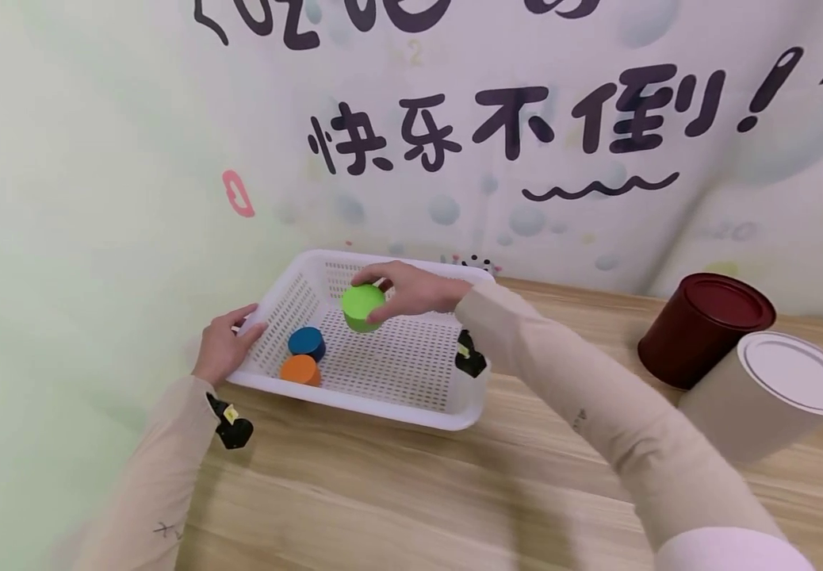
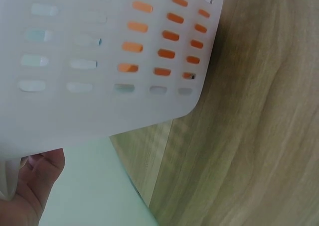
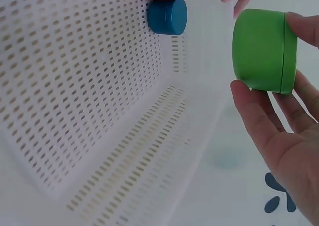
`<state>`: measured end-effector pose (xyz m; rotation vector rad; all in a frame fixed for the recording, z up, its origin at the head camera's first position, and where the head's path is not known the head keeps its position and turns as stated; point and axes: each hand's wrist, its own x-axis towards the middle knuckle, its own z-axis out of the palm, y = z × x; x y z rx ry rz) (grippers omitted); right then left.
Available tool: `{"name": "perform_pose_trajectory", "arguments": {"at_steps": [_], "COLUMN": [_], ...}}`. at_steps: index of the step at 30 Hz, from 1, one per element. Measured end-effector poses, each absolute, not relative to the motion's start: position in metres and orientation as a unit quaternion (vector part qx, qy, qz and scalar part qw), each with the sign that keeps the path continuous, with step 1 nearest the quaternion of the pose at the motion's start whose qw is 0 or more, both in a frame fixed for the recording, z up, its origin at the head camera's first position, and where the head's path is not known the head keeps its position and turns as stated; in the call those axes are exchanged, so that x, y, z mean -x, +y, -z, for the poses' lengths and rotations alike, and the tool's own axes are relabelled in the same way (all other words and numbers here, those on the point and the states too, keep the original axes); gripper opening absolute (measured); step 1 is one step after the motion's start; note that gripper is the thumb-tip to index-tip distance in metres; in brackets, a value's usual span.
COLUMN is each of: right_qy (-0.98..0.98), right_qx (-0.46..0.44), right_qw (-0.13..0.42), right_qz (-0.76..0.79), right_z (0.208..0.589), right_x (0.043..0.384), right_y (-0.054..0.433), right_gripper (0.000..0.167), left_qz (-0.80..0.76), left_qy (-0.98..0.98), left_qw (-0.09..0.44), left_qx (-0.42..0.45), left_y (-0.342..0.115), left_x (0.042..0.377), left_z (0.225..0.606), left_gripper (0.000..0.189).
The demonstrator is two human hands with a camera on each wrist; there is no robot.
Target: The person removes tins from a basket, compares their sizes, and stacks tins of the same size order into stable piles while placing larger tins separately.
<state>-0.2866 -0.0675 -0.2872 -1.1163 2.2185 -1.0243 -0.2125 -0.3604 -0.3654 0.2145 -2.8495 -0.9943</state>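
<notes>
My right hand (image 1: 415,289) holds a small green round lidded tin (image 1: 363,308) above the white plastic basket (image 1: 383,411), thumb on one side and fingers on the other. The right wrist view shows a seam near one end of the green tin (image 3: 264,51). My left hand (image 1: 222,346) grips the basket's left rim; its fingers (image 2: 42,173) curl beneath the lip in the left wrist view. Inside the basket, a blue tin (image 1: 307,343) and an orange tin (image 1: 300,370) sit side by side at the left end. The orange one shows through the wall slots.
A dark red lidded can (image 1: 704,329) and a larger white lidded can (image 1: 768,400) stand at the right of the wooden table (image 1: 383,492). Behind the basket hangs a printed wall cloth (image 1: 419,206) with black lettering.
</notes>
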Motion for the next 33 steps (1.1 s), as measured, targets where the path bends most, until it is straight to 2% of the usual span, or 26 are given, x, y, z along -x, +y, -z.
{"name": "perform_pose_trajectory", "arguments": {"at_steps": [8, 15, 28, 33], "right_qy": [0.825, 0.822, 0.863, 0.867], "right_qx": [0.391, 0.334, 0.249, 0.218], "right_qw": [0.206, 0.18, 0.106, 0.105], "right_qz": [0.352, 0.426, 0.426, 0.437], "right_z": [0.277, 0.279, 0.336, 0.365], "right_x": [0.27, 0.261, 0.248, 0.243], "right_y": [-0.004, 0.061, 0.15, 0.17], "right_gripper": [0.058, 0.056, 0.059, 0.059], "left_qz": [0.335, 0.339, 0.333, 0.326], "left_qy": [-0.938, -0.937, -0.938, -0.941], "left_qw": [0.056, 0.056, 0.056, 0.058], "left_qx": [-0.074, -0.069, -0.075, -0.076], "left_y": [-0.363, -0.362, -0.361, -0.361], "left_x": [0.211, 0.212, 0.212, 0.214], "left_z": [0.367, 0.368, 0.367, 0.368], "left_gripper": [0.053, 0.054, 0.053, 0.052]}}
